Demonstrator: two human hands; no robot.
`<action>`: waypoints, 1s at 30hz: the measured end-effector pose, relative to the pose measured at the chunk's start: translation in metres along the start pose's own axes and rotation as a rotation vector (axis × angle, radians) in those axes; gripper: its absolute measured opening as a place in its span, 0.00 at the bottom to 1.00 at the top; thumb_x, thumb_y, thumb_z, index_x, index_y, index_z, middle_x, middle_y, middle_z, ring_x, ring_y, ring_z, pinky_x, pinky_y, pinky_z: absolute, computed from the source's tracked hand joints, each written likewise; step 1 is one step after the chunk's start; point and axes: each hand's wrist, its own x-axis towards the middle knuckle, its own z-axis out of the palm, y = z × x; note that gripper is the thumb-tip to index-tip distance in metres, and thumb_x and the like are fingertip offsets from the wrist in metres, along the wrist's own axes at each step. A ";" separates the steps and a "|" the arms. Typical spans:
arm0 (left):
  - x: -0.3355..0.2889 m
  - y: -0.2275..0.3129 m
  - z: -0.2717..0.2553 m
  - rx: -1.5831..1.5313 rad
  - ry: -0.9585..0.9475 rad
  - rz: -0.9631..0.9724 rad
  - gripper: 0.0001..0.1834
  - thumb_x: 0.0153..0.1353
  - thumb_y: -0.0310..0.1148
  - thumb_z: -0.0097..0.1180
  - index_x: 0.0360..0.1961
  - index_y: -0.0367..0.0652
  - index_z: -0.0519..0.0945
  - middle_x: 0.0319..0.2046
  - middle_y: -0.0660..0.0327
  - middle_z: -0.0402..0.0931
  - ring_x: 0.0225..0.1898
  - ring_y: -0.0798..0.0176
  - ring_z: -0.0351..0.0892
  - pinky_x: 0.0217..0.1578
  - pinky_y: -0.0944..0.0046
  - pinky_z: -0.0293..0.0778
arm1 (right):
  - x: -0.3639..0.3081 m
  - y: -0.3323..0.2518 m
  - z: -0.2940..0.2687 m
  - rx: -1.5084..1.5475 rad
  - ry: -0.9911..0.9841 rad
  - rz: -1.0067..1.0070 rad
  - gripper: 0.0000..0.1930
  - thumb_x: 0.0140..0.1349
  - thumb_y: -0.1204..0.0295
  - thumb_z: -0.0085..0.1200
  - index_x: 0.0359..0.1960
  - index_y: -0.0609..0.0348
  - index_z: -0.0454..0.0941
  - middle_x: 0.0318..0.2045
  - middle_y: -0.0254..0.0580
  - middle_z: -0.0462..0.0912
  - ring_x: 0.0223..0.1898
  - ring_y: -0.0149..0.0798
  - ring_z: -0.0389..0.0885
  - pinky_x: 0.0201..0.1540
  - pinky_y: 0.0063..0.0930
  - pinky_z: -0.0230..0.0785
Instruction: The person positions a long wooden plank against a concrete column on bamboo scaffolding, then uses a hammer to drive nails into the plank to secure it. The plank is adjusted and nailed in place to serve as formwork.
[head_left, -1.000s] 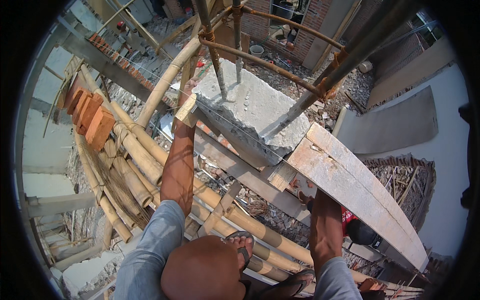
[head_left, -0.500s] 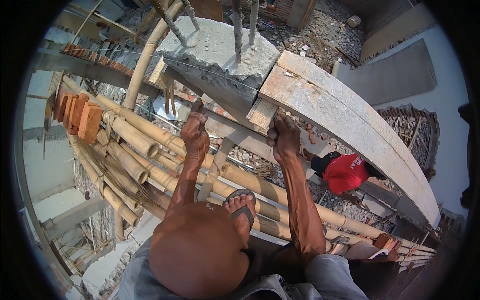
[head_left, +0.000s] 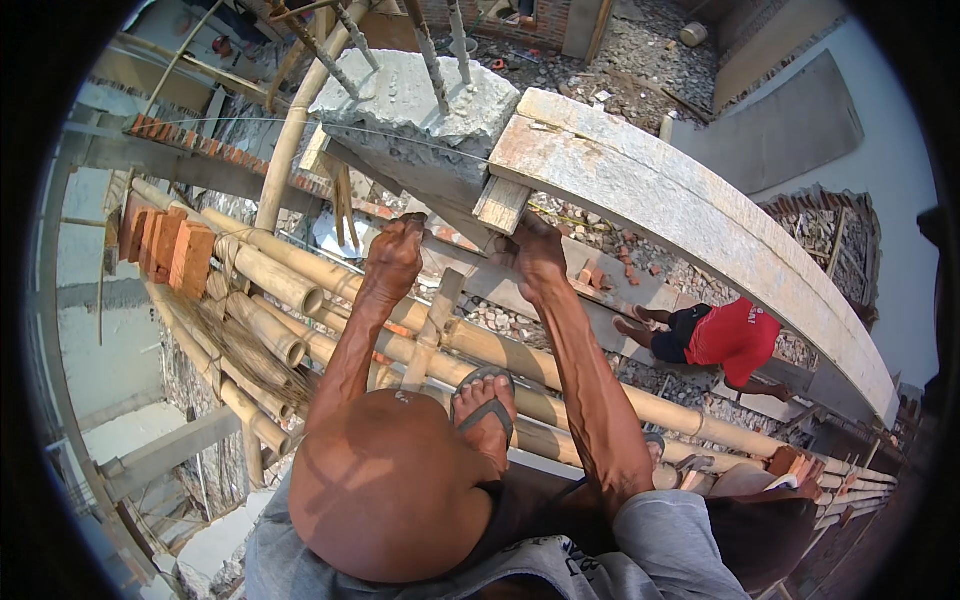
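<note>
My left hand (head_left: 395,262) is closed in front of the concrete column, above the bamboo poles. Anything inside its fingers is too small to make out. My right hand (head_left: 538,262) is curled just below a short wooden block (head_left: 502,204), close to the column's side; its fingertips are partly hidden. That block sits under the end of a long pale formwork board (head_left: 640,180) running off to the right. The broken-topped concrete column (head_left: 420,115) has several steel bars (head_left: 428,60) sticking up. A thin string (head_left: 400,135) crosses its face toward the board.
Bamboo scaffold poles (head_left: 500,345) lie beneath me, with my sandalled foot (head_left: 487,415) on them. Several red bricks (head_left: 170,245) stand stacked at the left. Lower down, a person in a red shirt (head_left: 730,342) bends over near rubble (head_left: 640,60).
Both hands have shifted slightly lower, the right one also leftward along the column. My view has turned a little. The person in red has moved right.
</note>
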 end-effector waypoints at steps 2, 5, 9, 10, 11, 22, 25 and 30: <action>0.002 0.008 0.002 -0.044 0.012 -0.045 0.17 0.44 0.14 0.50 0.39 0.32 0.74 0.29 0.48 0.75 0.33 0.44 0.76 0.37 0.53 0.75 | 0.002 0.004 -0.001 0.035 -0.008 -0.010 0.10 0.62 0.78 0.52 0.45 0.65 0.75 0.33 0.43 0.81 0.27 0.35 0.81 0.25 0.29 0.80; 0.002 0.018 0.002 -0.077 0.100 -0.008 0.18 0.45 0.13 0.49 0.40 0.33 0.74 0.27 0.47 0.74 0.32 0.42 0.76 0.37 0.50 0.74 | 0.006 0.010 0.003 -0.010 0.060 -0.039 0.10 0.60 0.80 0.53 0.44 0.67 0.75 0.32 0.45 0.81 0.26 0.36 0.81 0.24 0.28 0.80; -0.005 0.025 -0.002 -0.237 -0.149 -0.177 0.21 0.44 0.14 0.49 0.43 0.36 0.74 0.29 0.45 0.76 0.34 0.41 0.77 0.38 0.49 0.74 | 0.003 0.015 0.010 -0.011 0.125 -0.071 0.13 0.57 0.83 0.53 0.44 0.69 0.73 0.33 0.47 0.80 0.26 0.37 0.81 0.24 0.30 0.81; -0.005 0.025 -0.004 -0.301 -0.127 -0.192 0.21 0.44 0.14 0.49 0.42 0.37 0.76 0.30 0.45 0.77 0.36 0.40 0.77 0.39 0.49 0.74 | 0.001 0.014 0.011 0.003 0.102 -0.094 0.13 0.57 0.83 0.53 0.45 0.69 0.72 0.34 0.47 0.80 0.27 0.37 0.81 0.25 0.30 0.81; -0.004 0.025 -0.005 -0.364 -0.102 -0.207 0.21 0.43 0.14 0.49 0.41 0.37 0.77 0.32 0.45 0.78 0.37 0.40 0.77 0.39 0.50 0.74 | -0.001 0.014 0.013 0.000 0.098 -0.106 0.13 0.57 0.82 0.53 0.45 0.69 0.72 0.34 0.47 0.80 0.27 0.37 0.81 0.25 0.30 0.81; 0.007 0.033 0.006 -0.284 0.092 -0.251 0.17 0.41 0.16 0.51 0.35 0.38 0.82 0.53 0.44 0.72 0.47 0.43 0.78 0.44 0.54 0.75 | -0.020 0.022 0.017 -0.597 0.088 -0.422 0.17 0.64 0.67 0.51 0.46 0.71 0.73 0.35 0.49 0.80 0.35 0.38 0.81 0.37 0.31 0.78; 0.007 0.032 0.008 -0.236 0.049 -0.265 0.16 0.41 0.17 0.52 0.34 0.37 0.82 0.53 0.43 0.72 0.43 0.44 0.79 0.41 0.54 0.76 | -0.026 0.013 0.012 -0.772 0.073 -0.409 0.20 0.63 0.62 0.53 0.46 0.70 0.73 0.36 0.51 0.82 0.36 0.42 0.81 0.42 0.36 0.74; 0.009 0.033 0.011 -0.195 0.130 -0.169 0.15 0.41 0.17 0.52 0.33 0.36 0.82 0.52 0.44 0.73 0.36 0.47 0.80 0.36 0.54 0.76 | -0.039 -0.006 0.013 -0.901 0.017 -0.432 0.23 0.61 0.61 0.56 0.49 0.70 0.73 0.37 0.55 0.82 0.37 0.47 0.81 0.45 0.38 0.71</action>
